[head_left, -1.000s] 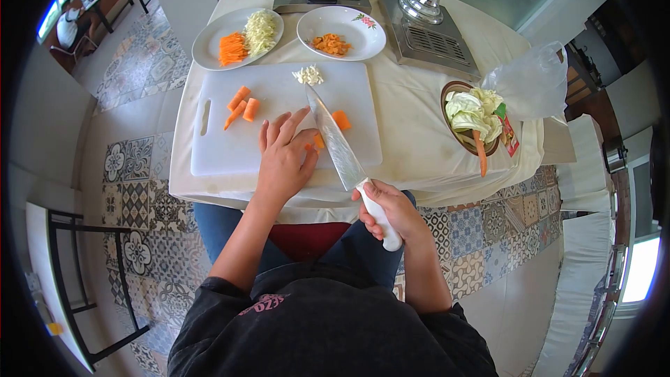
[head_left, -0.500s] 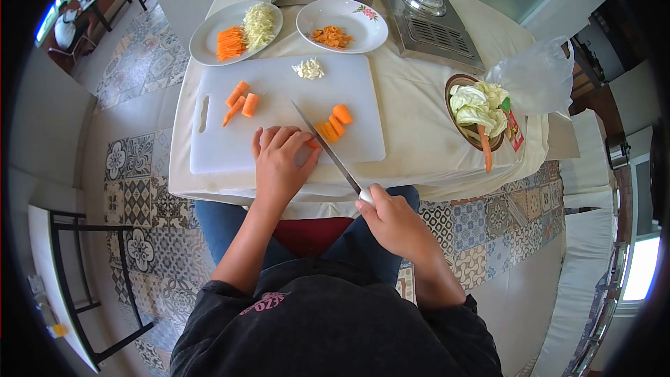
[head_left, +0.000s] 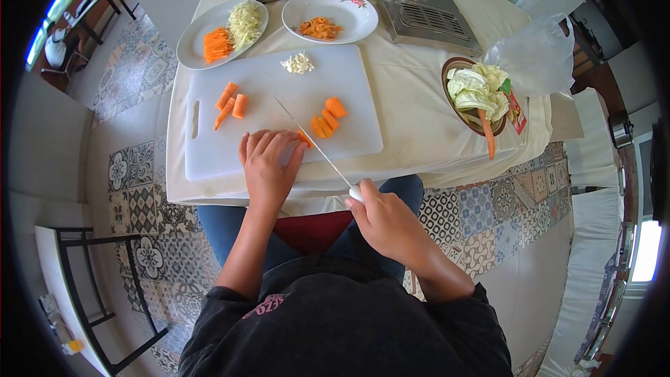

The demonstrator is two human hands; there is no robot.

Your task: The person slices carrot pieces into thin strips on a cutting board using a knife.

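My right hand (head_left: 391,222) is wrapped round the white handle of a knife (head_left: 315,145), whose blade points up and left over the white cutting board (head_left: 262,101). Beside the blade, my left hand (head_left: 269,167) rests near the board's front edge, its fingers bent at a small carrot piece (head_left: 304,137) touching the blade. Right of the blade lie several cut carrot pieces (head_left: 325,124). More carrot chunks (head_left: 227,101) are on the board's left part, and a small pile of chopped white bits (head_left: 299,63) sits at its back.
Behind the board are an oval plate (head_left: 187,47) of shredded vegetables and a flowered plate (head_left: 364,19) with orange bits. Metal stands (head_left: 436,17) are at the back. A brown bowl (head_left: 447,68) with cabbage and a plastic bag (head_left: 534,63) are right. A person (head_left: 56,49) sits far left.
The blade has turned edge-on and moved left with my left hand, onto a carrot piece. Carrot pieces now lie apart, right of the blade. The view has shifted slightly.
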